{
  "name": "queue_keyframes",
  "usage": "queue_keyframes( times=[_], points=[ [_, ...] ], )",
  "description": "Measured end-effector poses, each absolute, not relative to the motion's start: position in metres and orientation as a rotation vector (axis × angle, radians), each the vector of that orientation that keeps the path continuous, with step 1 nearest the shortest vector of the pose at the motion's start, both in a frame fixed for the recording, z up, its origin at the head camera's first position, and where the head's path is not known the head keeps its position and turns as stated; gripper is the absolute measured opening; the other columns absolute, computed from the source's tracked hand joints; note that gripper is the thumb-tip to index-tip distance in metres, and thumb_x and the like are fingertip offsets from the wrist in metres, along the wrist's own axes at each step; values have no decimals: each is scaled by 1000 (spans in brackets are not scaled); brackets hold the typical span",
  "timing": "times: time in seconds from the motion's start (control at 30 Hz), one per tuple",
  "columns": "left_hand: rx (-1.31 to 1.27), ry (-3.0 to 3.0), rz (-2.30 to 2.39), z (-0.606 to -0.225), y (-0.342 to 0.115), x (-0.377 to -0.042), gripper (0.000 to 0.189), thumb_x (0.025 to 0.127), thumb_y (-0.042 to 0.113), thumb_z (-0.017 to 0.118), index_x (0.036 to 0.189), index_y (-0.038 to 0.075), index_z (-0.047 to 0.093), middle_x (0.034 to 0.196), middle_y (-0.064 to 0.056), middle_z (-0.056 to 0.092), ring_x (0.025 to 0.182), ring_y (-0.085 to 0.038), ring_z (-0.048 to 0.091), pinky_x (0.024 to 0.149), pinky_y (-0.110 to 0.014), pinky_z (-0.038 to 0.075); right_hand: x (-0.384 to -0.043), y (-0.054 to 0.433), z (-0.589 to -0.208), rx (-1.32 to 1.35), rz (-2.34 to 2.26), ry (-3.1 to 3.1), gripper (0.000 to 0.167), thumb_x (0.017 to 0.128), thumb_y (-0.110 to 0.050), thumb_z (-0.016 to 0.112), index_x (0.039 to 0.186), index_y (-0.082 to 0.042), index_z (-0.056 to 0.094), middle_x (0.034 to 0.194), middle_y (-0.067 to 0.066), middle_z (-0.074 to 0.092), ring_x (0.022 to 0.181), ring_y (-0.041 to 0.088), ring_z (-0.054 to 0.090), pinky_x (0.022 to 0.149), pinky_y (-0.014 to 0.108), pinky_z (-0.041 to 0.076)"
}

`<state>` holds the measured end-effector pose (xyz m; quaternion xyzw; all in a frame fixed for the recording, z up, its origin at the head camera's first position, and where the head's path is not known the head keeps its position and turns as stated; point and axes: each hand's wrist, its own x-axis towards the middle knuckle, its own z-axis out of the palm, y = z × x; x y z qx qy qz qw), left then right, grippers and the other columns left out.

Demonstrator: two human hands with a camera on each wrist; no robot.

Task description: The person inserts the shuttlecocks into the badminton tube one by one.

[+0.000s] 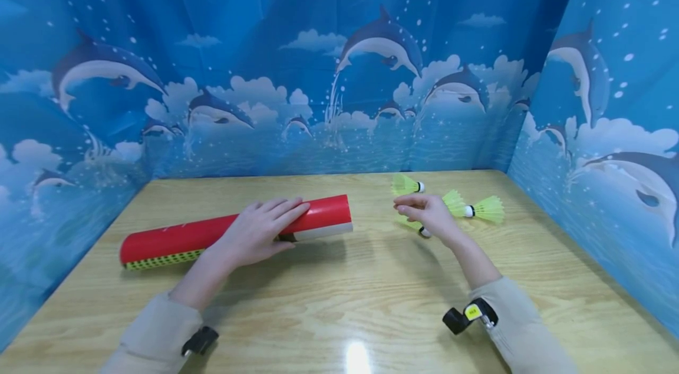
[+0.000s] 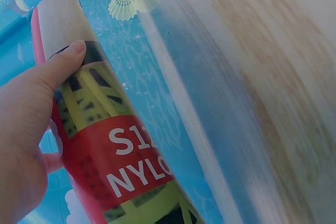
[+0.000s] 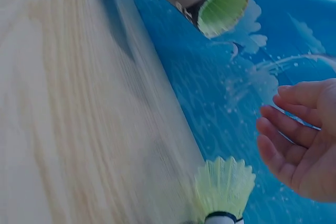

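Over the table [image 1: 329, 291], my left hand [image 1: 257, 229] grips the tube [image 1: 325, 213], seemingly steadying it; right hand [image 1: 431, 215] half-open, empty. Next, probably: pinch a shuttlecock [image 1: 489, 209].

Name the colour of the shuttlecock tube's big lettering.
The lettering is white on a red band, clearest in the left wrist view.

White capital letters are standing out on a red band [image 2: 139, 158] around a shuttlecock tube [image 2: 86, 95], seen in the left wrist view. The upper line is reading "S1", with another character partly showing after it; the lower line is reading "NYLO", its end running out of sight around the curve. In the head view, small dark marks are appearing on a yellow label [image 1: 471, 311] on the black device [image 1: 456, 321] at the right cuff [image 1: 511, 303], too tiny to read.
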<state>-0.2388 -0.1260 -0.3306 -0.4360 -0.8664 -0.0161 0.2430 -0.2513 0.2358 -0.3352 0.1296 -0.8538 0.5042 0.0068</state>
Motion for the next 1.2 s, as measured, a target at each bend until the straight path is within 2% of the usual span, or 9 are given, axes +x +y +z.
queue_keyframes(
  times=[0.2, 0.37, 0.5, 0.77, 0.93, 1.2],
  points=[
    [-1184, -2387, -48, -329, -126, -238, 90, 62, 33, 86, 139, 13, 43, 135, -9, 49, 117, -28, 49, 83, -49, 48, -259, 257, -336, 276, 1536, -2678, 40, 93, -21, 57, 124, 5, 54, 122, 23, 56, 111, 34, 53, 85, 42, 49],
    [-1185, -2390, -43, -330, -126, -238, 90, 63, 33, 86, 139, 13, 43, 135, -9, 49, 117, -28, 49, 83, -49, 48, -264, 270, -342, 202, 1513, -2663, 44, 93, -17, 57, 127, 9, 49, 121, 26, 54, 109, 34, 53, 86, 40, 49],
    [-1185, -2394, -38, -330, -126, -238, 90, 63, 33, 86, 139, 14, 43, 135, -9, 49, 117, -27, 49, 83, -49, 48, -270, 276, -349, 206, 1487, -2693, 49, 92, -14, 58, 131, 11, 42, 122, 30, 51, 109, 38, 51, 86, 42, 48],
    [-1183, -2385, -27, -331, -126, -238, 89, 63, 34, 85, 139, 13, 43, 134, -9, 50, 115, -27, 50, 83, -48, 49, -284, 279, -361, 176, 1469, -2821, 63, 89, -21, 62, 139, 5, 34, 134, 32, 39, 117, 44, 45, 90, 46, 45],
    [-1193, -2376, -35, -332, -126, -238, 89, 63, 34, 85, 139, 13, 43, 134, -10, 50, 115, -27, 50, 82, -48, 49, -288, 278, -363, 214, 1461, -2871, 64, 89, -22, 62, 142, 0, 33, 137, 32, 35, 117, 45, 44, 90, 47, 44],
    [-1197, -2375, -28, -333, -126, -238, 89, 64, 34, 85, 139, 13, 43, 134, -10, 50, 115, -27, 50, 82, -48, 49, -289, 278, -364, 257, 1392, -2943, 58, 90, -18, 61, 140, 0, 37, 135, 33, 36, 117, 47, 43, 90, 49, 43]
  ],
)
